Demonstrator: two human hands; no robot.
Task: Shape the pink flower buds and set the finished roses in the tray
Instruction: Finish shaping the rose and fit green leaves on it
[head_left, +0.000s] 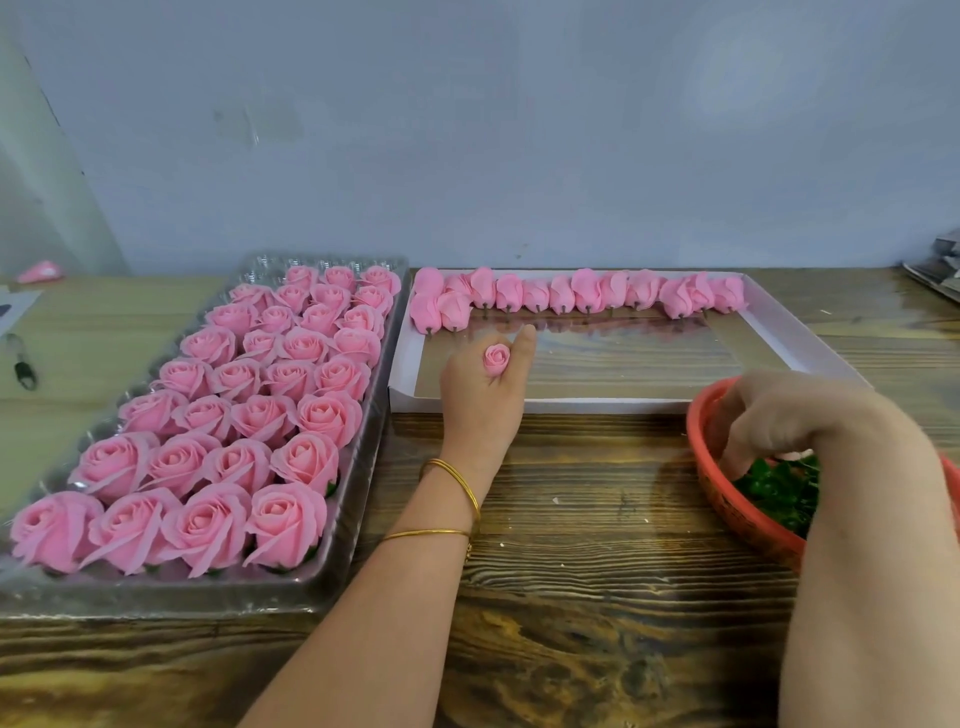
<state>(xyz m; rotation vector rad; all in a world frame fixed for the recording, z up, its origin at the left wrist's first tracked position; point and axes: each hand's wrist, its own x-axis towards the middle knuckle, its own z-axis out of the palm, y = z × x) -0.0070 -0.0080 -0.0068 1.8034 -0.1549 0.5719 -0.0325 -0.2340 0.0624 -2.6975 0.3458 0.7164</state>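
Pinching a small pink bud (497, 357) upright between thumb and curled fingers, the left hand (483, 400) hovers at the centre of the frame, over the near left part of the white box (810, 332), with the forefinger stretched out. The right hand (769, 415) dips into the red basket (695, 436) at the right edge, its fingers bent down among the green pieces (779, 491); whether they grip one cannot be told. The unshaped buds (587, 293) lie in a row along the box's far wall. The finished roses (234, 415) nearly fill the clear tray (358, 467) at the left, with open cells only at its far end. The bud looks soft, so too firm a pinch may crush its petals. The basket looks light, and a drag against its rim could tip it. Reaching for the far cells, a forearm may brush the roses in the near rows.
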